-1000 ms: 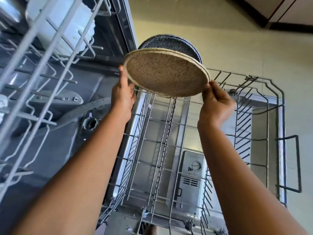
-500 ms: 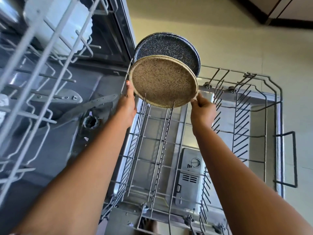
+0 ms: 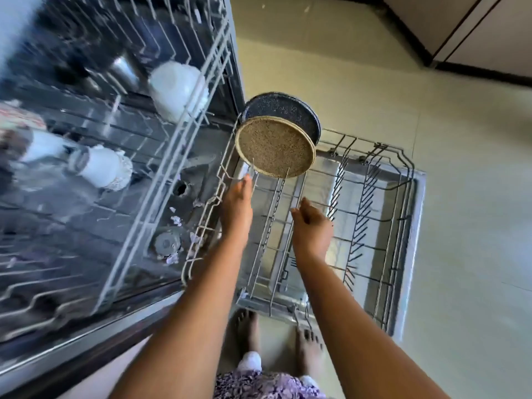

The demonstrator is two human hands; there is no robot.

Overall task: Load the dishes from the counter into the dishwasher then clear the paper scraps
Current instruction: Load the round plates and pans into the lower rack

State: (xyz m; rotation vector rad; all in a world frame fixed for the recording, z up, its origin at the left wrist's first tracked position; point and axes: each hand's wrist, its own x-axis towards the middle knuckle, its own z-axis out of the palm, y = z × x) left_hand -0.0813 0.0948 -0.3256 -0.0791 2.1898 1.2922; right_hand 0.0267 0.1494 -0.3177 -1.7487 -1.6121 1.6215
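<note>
While the left hand reaches with straight fingers just below it and the right hand curls loosely on nothing, tan speckled plate, round, matte, raised rim, standing on edge in the grey wire lower rack, face toward the person, dark blue speckled plate upright close behind

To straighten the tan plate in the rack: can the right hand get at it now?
Probably yes: the right hand hangs open just short of the tan plate, and nothing stands between them.

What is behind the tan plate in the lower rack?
A dark speckled plate stands behind the tan plate; only its top and right edge show, the rest is covered.
</note>
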